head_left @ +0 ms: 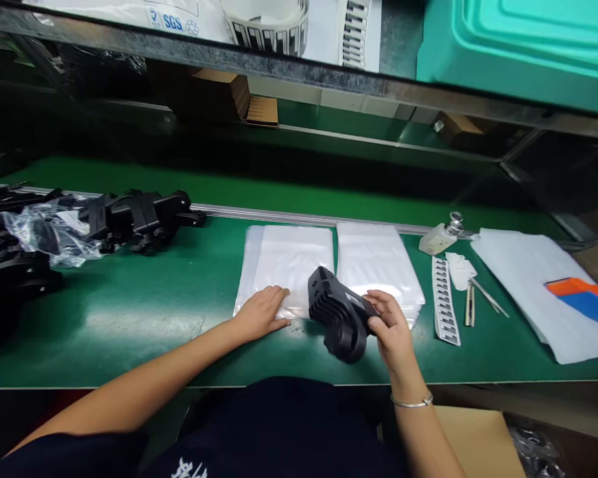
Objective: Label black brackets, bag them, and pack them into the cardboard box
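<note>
Black ribbed plastic part [336,309] is held above the desk [204,285], its right end hidden by the gripping thumb and fingers of the right hand [391,325]. It also screens parts of two stacks of clear plastic bags [294,255]; the left hand [262,312] lies palm-down on the left stack, thumb apart from its fingers. Black plastic assemblies [144,216] run off the left edge, beside a crumpled clear bag [44,232] (its contents hard to make out). A teal bin [518,66] is cut off above, its inside unseen. Dark, plastic-wrapped pieces [533,451] show beside a cardboard box [471,438], also cut off; how full the pump bottle [437,239] is, I cannot tell.
</note>
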The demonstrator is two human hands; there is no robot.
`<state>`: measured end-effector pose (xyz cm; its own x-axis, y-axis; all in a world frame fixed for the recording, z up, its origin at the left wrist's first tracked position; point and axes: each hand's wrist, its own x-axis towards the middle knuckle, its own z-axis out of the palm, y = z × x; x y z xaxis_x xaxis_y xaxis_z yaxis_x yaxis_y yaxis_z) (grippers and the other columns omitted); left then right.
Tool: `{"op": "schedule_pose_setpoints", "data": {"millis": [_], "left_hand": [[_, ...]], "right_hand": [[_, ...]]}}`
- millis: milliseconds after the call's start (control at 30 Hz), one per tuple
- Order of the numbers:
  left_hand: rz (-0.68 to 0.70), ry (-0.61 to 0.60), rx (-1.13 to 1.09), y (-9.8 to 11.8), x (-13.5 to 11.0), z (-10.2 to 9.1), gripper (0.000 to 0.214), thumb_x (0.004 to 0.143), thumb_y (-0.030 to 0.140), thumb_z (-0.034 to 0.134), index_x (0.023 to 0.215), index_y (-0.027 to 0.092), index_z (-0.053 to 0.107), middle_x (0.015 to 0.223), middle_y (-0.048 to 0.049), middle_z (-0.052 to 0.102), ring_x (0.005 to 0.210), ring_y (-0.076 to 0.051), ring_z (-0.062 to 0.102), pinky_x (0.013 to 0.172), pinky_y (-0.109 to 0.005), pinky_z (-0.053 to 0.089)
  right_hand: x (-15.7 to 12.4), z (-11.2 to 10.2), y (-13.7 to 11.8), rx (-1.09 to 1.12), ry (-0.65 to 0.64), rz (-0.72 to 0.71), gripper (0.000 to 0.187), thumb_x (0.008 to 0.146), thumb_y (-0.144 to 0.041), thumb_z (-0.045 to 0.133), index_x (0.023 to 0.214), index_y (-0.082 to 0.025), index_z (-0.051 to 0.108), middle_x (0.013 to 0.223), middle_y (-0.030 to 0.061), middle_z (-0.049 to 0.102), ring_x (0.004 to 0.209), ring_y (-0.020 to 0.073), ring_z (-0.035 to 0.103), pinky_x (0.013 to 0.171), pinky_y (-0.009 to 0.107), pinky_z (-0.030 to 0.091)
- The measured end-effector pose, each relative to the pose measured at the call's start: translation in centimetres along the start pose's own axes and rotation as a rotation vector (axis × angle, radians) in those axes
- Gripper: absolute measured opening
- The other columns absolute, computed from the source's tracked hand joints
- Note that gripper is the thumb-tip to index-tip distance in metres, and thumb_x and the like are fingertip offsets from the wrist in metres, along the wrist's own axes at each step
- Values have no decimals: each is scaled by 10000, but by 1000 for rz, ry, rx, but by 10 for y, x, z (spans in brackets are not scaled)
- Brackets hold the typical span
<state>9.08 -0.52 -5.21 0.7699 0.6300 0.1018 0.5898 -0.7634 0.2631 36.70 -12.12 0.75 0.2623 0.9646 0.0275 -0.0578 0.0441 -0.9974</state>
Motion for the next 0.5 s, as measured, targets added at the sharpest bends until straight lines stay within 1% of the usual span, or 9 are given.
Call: {"op": "schedule_pose_setpoints", "data": {"millis": [33,67,133,200,267,367,433,500], "left_hand": [[44,-14,-1,-3,-2,-2,389,898,363,561,1208,137,496,1086,-127,615,982,-277,597,845,-397,508],[82,-29,5,-7,-5,-4,353,914,328,537,1214,147,495,1096,-123,618,985,-268,601,841,-382,512],[146,-69,65,-12,-12,-3,296,936,185,442,1226,164,501,1073,-109,637,954,-246,619,803,-349,523],[194,-90,156,-14,-18,0,389,911,61,364,1257,175,503,1070,-107,653,948,-237,633,787,-335,530],[210,-68,221,-15,-24,4,485,880,-2,339,1301,186,491,1132,-114,652,1025,-243,627,846,-349,528],[198,-45,243,-23,-27,5,535,859,-33,348,1318,196,499,1244,-121,625,1178,-243,571,915,-339,513],[205,-65,227,-33,-26,3,538,858,-36,356,1314,205,513,1308,-113,600,1230,-231,541,910,-312,510],[218,-72,192,-42,-24,1,496,876,-10,377,1295,204,534,1331,-107,590,1233,-225,539,884,-294,509]], "right_hand": [[0,-2,7,17,7,-41,545,702,-529,771,1139,-267,576,1034,65,666,986,235,631,858,352,502],[0,-4,14,32,18,-77,587,674,-554,784,1146,-275,572,1057,70,657,996,242,627,858,359,507],[-1,-6,24,58,45,-127,631,634,-583,800,1145,-294,569,1077,69,639,996,245,624,849,365,517],[-2,-8,28,71,57,-146,641,623,-586,807,1149,-310,566,1083,65,628,1001,242,621,849,364,519],[-3,-8,28,66,57,-153,654,620,-592,806,1161,-317,562,1084,66,623,1001,243,620,846,366,521],[-4,-7,26,54,55,-143,675,606,-609,806,1166,-318,566,1067,69,628,978,248,624,820,369,528],[-4,-5,24,70,65,-125,689,586,-604,818,1165,-319,575,1067,69,633,979,250,626,823,372,528],[-4,-3,25,98,80,-109,696,579,-598,823,1171,-324,581,1087,70,636,1000,253,624,844,380,524]]}}
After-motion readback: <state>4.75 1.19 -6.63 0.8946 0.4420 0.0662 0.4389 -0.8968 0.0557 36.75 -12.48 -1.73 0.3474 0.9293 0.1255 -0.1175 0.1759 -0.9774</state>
